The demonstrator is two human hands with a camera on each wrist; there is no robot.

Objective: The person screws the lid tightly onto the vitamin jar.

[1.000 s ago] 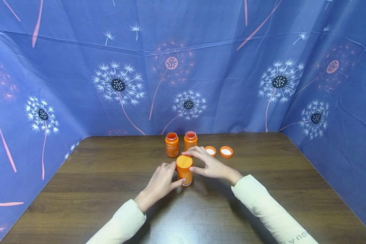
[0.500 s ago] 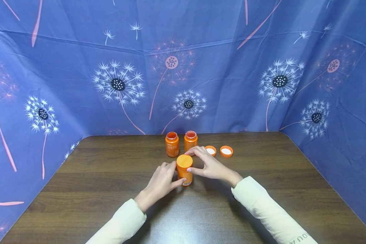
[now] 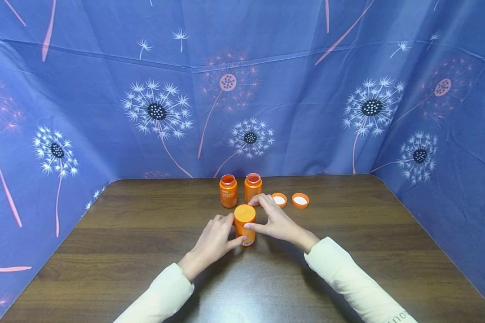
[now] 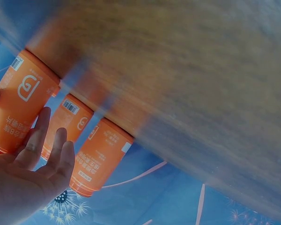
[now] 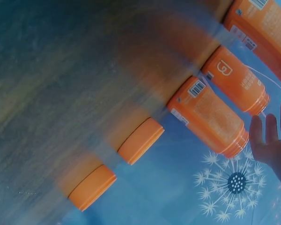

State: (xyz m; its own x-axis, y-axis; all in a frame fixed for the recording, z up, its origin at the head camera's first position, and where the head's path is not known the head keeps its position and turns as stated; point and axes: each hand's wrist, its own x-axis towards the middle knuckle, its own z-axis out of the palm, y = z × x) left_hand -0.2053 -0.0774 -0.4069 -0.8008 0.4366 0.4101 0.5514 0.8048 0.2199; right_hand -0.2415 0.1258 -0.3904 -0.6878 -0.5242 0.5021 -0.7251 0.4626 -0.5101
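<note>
An orange pill bottle (image 3: 244, 232) stands upright on the table with its orange screw cap (image 3: 244, 213) on. My left hand (image 3: 211, 243) grips the body, thumb at the front and fingers along the left side. The right hand (image 3: 280, 224) has its thumb and index finger curled around the cap's right side. In the left wrist view, the gripped bottle (image 4: 22, 101) fills the left edge, over the fingers of the left hand (image 4: 30, 180). Only part of the right hand (image 5: 275, 147) shows in the right wrist view, and its fingertips do not reach the bottle there.
Behind the hands stand two uncapped orange bottles, one on the left (image 3: 228, 195) and one on the right (image 3: 252, 185), partly hidden by fingers. Two caps lie white side up, a near one (image 3: 280, 200) and a farther-right one (image 3: 300, 201). A blue dandelion cloth (image 3: 299, 98) hangs behind the table.
The right thumb and fingers have slid slightly around the cap, the thumb leftward, and the right wrist has dropped a little. My left hand and the bottle stay in place.
</note>
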